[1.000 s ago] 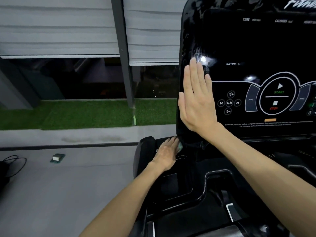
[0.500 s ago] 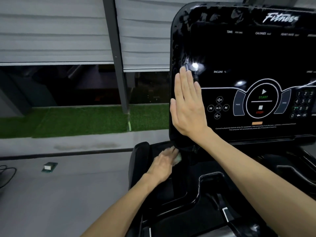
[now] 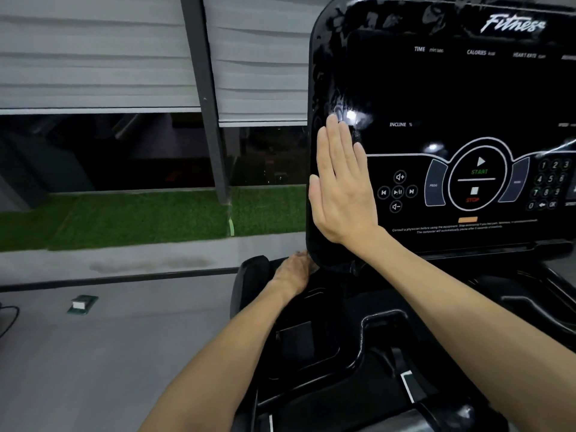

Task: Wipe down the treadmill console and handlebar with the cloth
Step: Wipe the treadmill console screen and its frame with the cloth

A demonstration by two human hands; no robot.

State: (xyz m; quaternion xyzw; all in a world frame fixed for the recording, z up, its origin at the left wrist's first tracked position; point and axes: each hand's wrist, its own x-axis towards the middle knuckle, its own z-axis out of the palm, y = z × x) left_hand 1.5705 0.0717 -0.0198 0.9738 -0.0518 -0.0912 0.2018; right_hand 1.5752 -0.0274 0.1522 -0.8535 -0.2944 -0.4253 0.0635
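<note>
Two hands are at the left side of the treadmill console (image 3: 467, 95), which stands upright and glossy black at the right of the view. The right hand (image 3: 343, 194) lies flat on the left border of the console, palm on the surface, with fingers straight, close together and pointing up; it holds nothing. Its fingertips are just beside a bright reflection on the dark screen. To the right of this hand are the small sound buttons (image 3: 397, 191), then the round START and STOP control (image 3: 478, 179) and the number keypad (image 3: 553, 185).

The left hand (image 3: 293, 271) is lower, at the bottom left corner of the console, above the black lower deck (image 3: 311, 341) of the treadmill. Its fingers go under the corner and are hidden there, so one cannot tell how they are closed or whether they hold the cloth. A rounded black pad (image 3: 251, 275) of the frame is just to the left of this hand.

Behind, on the left, grey blinds (image 3: 93, 57) hang over a dark window, with a strip of green turf (image 3: 124, 219) under it. On the grey floor (image 3: 140, 353) lies a small green and white object (image 3: 81, 304), well apart from the treadmill.
</note>
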